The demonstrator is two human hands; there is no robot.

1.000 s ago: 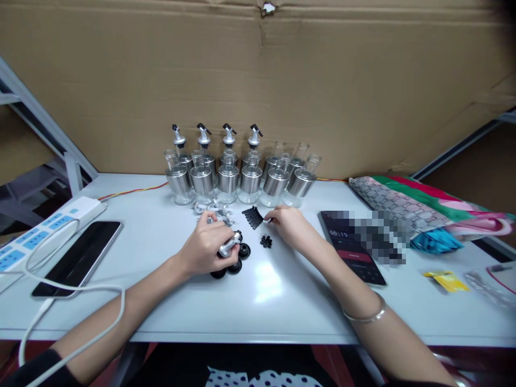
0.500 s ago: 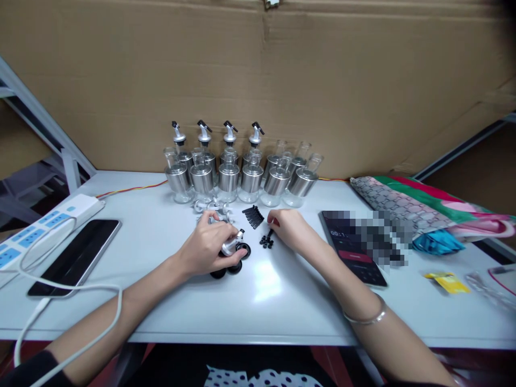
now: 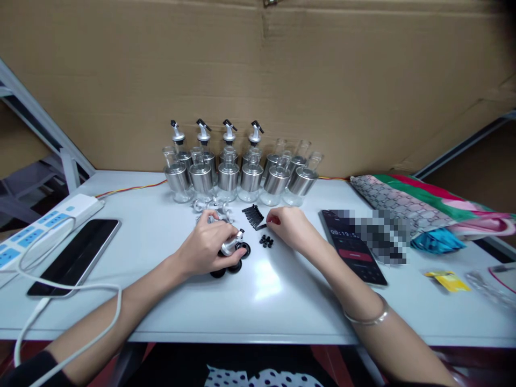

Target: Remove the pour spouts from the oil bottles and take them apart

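Note:
My left hand (image 3: 207, 247) is closed around a silver pourer spout (image 3: 229, 247), its small dark tip poking out past the fingers. Round black stoppers (image 3: 235, 267) lie under and beside that hand. With thumb and fingertips pinched, my right hand (image 3: 288, 227) grips one end of a thin black lever (image 3: 261, 226). Just left of it, several similar levers (image 3: 252, 214) lie side by side in a row. A cluster of tiny black caps (image 3: 266, 241) sits below the right fingertips. Behind my left hand lie loose silver spout parts (image 3: 212, 205).
Glass-and-steel bottles (image 3: 228, 176) stand in two rows at the back, several with pourers (image 3: 203, 129) fitted. To the right are a phone running a timer (image 3: 346, 242), fabric (image 3: 403, 204) and a yellow packet (image 3: 449, 280). A phone (image 3: 76, 258) and power strip (image 3: 48, 223) lie left.
The lever in my right hand has swung from over the small caps to point left, beside the lever row. My left hand and its spout have stayed in place.

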